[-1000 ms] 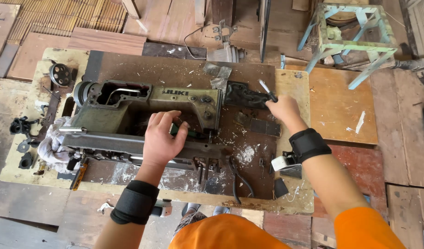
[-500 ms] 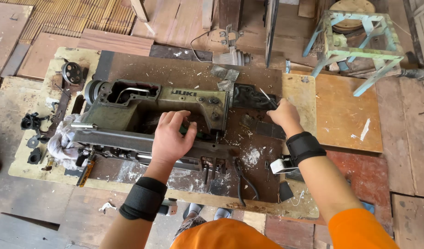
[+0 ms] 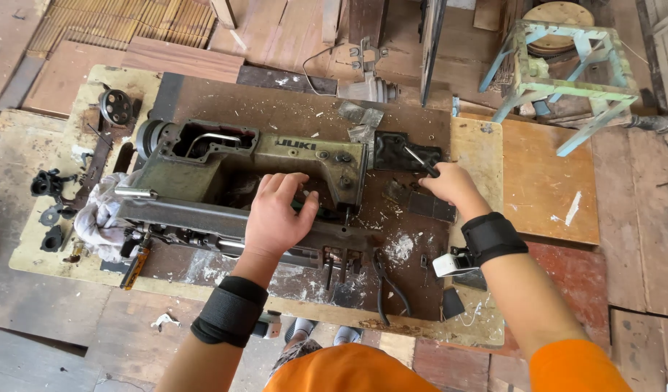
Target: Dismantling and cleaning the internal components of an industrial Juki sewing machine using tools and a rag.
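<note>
An old olive-green sewing machine [image 3: 225, 156] lies tipped on its side on a worn wooden table [image 3: 479, 145]. My left hand [image 3: 277, 214] rests flat on the machine's grey base bar, fingers spread over the gap under the arm. My right hand [image 3: 453, 187] is closed around a small black-handled tool [image 3: 421, 161], its tip at a black plate [image 3: 395, 151] right of the machine head. Both wrists wear black bands.
Loose black machine parts [image 3: 47, 196] lie at the table's left edge, with a handwheel [image 3: 116, 107] at its back left. A white rag [image 3: 101, 214] sits by the machine's left end. A pale green stool frame [image 3: 559, 62] stands back right. Wooden boards cover the floor.
My right hand has come down and left with the tool, from the table's right edge towards the black plate. My left hand has stayed on the machine.
</note>
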